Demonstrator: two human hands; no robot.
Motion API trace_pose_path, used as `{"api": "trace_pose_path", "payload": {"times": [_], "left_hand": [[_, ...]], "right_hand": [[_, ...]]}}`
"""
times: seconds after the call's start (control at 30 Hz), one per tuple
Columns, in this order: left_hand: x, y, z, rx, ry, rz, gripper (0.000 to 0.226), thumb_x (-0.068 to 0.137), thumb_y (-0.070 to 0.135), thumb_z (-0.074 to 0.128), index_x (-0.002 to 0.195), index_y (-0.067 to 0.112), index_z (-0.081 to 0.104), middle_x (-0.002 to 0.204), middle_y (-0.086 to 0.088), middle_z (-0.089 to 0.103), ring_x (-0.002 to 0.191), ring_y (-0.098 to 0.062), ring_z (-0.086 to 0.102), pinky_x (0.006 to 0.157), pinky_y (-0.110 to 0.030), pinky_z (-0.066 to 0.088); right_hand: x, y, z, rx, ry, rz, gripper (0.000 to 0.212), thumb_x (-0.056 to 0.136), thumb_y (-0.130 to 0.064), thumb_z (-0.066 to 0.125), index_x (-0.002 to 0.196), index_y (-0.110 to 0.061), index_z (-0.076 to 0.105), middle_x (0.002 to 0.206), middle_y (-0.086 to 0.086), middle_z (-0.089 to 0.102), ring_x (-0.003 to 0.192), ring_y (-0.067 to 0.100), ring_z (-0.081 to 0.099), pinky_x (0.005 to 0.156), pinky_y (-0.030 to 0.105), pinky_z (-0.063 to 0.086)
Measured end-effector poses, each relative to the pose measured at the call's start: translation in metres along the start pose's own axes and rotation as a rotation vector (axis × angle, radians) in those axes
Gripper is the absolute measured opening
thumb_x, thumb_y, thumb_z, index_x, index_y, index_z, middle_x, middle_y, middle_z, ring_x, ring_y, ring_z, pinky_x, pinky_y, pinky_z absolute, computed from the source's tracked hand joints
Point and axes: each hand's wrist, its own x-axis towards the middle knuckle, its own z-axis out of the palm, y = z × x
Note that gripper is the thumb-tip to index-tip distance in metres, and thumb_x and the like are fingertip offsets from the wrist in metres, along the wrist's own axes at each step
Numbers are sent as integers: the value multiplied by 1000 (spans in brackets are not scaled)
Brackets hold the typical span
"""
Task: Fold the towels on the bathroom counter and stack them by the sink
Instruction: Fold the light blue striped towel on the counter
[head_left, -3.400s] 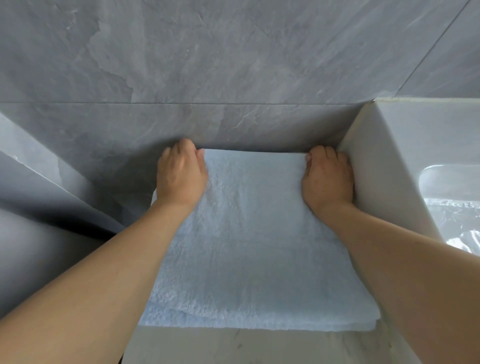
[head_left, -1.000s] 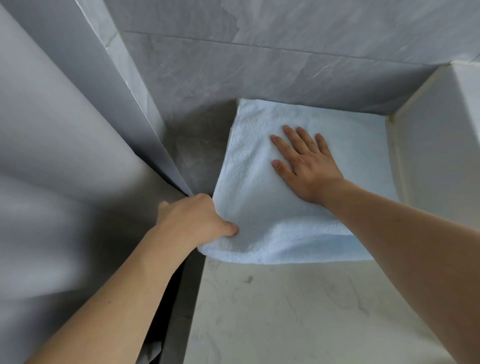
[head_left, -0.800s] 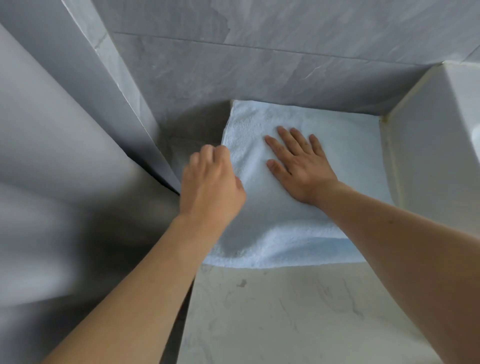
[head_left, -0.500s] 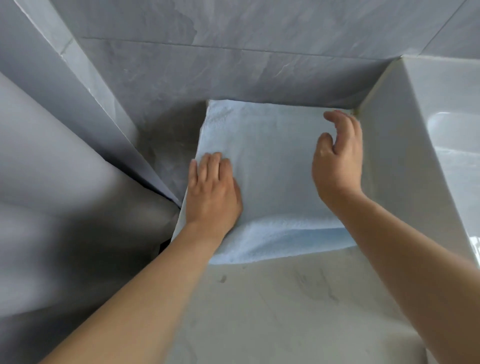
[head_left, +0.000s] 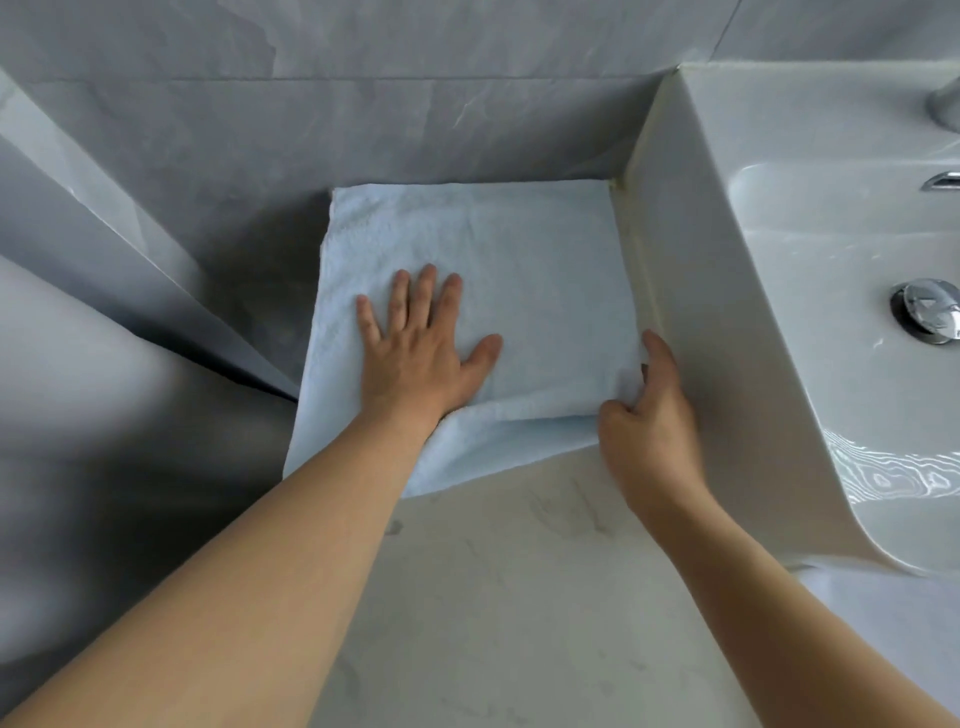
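My left hand (head_left: 415, 353) lies flat on the towel (head_left: 483, 260) beside the sink (head_left: 691, 291); my right hand (head_left: 649, 410) pinches its corner. Tugging may unfold the layers.

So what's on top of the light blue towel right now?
The left hand lies flat on the towel; the right hand pinches its near right corner. What the palm covers is hidden.

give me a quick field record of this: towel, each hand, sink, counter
towel: light blue, folded, lying in the corner against the wall and the sink's side
left hand: flat on the towel, fingers straight
right hand: pinches the towel's near right corner, lifting its top layer
sink: white, right of the towel, drain plug visible
counter: pale marble, bare part in front of the towel
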Motion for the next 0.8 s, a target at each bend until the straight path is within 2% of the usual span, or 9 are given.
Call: {"api": "trace_pose_path", "payload": {"times": [0.1, 0.2, 0.27, 0.4, 0.5, 0.57, 0.63, 0.7, 0.8], "left_hand": [[0, 0, 1, -11, 13, -5, 84, 87, 76, 13, 157, 31, -2, 166, 5, -9, 152, -20, -15, 118, -58, -11], [1, 0, 2, -20, 31, 0, 84, 87, 75, 13, 157, 31, 0, 166, 4, -8, 152, -20, -13, 118, -58, -10], [1, -1, 3, -18, 38, 2, 85, 86, 75, 12, 157, 31, 1, 166, 4, -7, 152, -21, -13, 119, -58, -10], [1, -2, 5, -25, 52, 8, 85, 85, 75, 12, 157, 31, 3, 166, 4, -4, 152, -21, -10, 119, -58, -9], [1, -2, 6, -34, 65, 13, 83, 87, 74, 15, 157, 31, 4, 166, 4, -3, 152, -21, -10, 119, -57, -9], [0, -2, 5, -32, 64, 12, 83, 87, 74, 16, 157, 31, 3, 166, 4, -4, 152, -21, -11, 119, -57, -9], [-1, -2, 4, -26, 57, 12, 83, 87, 75, 14, 157, 31, 3, 166, 4, -5, 152, -21, -11, 119, -57, -9], [-1, -1, 4, -23, 49, 12, 84, 86, 75, 11, 157, 31, 2, 166, 4, -5, 152, -20, -12, 119, -56, -9], [-1, -1, 4, -29, 43, 2, 84, 86, 75, 13, 157, 32, 3, 166, 5, -5, 152, -19, -12, 119, -55, -10]], "right_hand": [[2, 3, -5, -45, -41, -46, 82, 72, -13, 41, 147, -39, 23, 127, 3, 58, 107, 30, 59, 88, 44, 54], [7, 5, -9, -110, -138, -137, 90, 77, -3, 43, 149, -48, 10, 134, 1, 51, 108, 24, 54, 85, 28, 46], [15, 5, -11, -194, -209, -189, 94, 80, 0, 45, 151, -47, 5, 134, 5, 51, 111, 27, 54, 84, 23, 39], [23, -1, -19, -233, -148, -215, 77, 85, -13, 52, 149, -38, 18, 105, 5, 62, 79, 26, 58, 65, 24, 42], [18, -9, -26, -26, -43, -120, 55, 84, -16, 46, 136, -31, 35, 72, -6, 54, 59, 4, 53, 44, 19, 36], [13, -14, -31, 73, -20, -65, 46, 84, -12, 41, 127, -28, 39, 62, -5, 45, 50, 7, 47, 41, 22, 34], [8, -18, -36, 72, -46, -32, 42, 85, -8, 35, 122, -26, 38, 64, 0, 46, 53, 15, 45, 44, 27, 33], [4, -20, -40, -40, -62, -44, 42, 85, -3, 33, 121, -24, 36, 64, 4, 47, 52, 21, 44, 44, 28, 27], [-2, -17, -43, -406, -117, -154, 44, 86, 2, 36, 126, -17, 34, 73, 6, 50, 56, 24, 44, 48, 32, 25]]}}
